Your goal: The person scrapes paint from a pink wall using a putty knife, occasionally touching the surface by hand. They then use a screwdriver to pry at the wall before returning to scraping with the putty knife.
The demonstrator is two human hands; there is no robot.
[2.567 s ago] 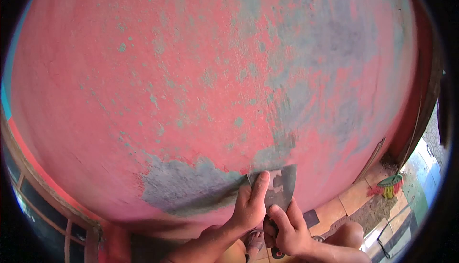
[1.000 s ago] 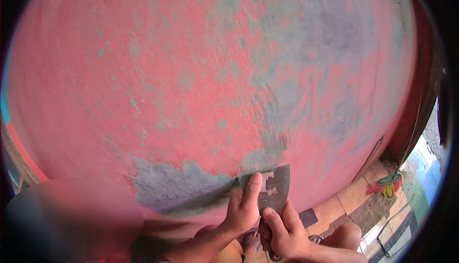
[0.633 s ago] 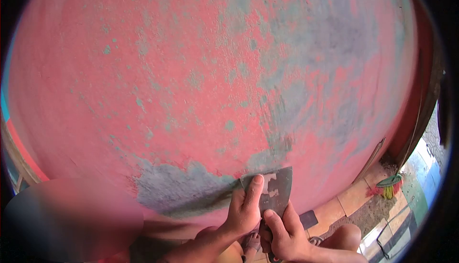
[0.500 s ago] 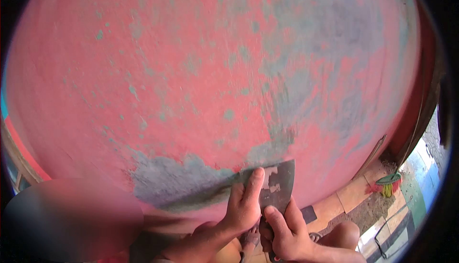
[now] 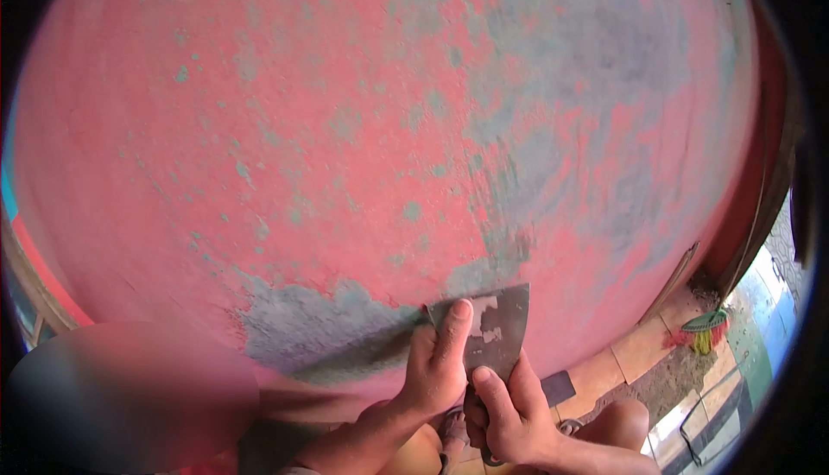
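Both hands are on a broad, flat scraper (image 5: 503,337) whose metal blade carries patches of dried paint and points up toward the wall (image 5: 345,173). My left hand (image 5: 438,363) grips the blade's left side, thumb flat along its face and fingers behind. Lower down, my right hand (image 5: 515,414) wraps the handle and blade base, its thumb lying on the blade. The blade's top edge overlaps the wall's lower part in this view. Pink paint covers much of the wall, with green specks and a bare grey patch (image 5: 315,324) left of the blade.
A green, red and yellow broom head (image 5: 704,330) lies on the floor at the right, near dirt and loose tiles (image 5: 596,376). A thin stick (image 5: 669,281) leans at the wall's right edge. My knee (image 5: 617,426) is close by my right hand. A blurred round shape covers the lower left.
The scraper and both hands have shifted very slightly left, with the blade a little more upright. Both hands keep their grip.
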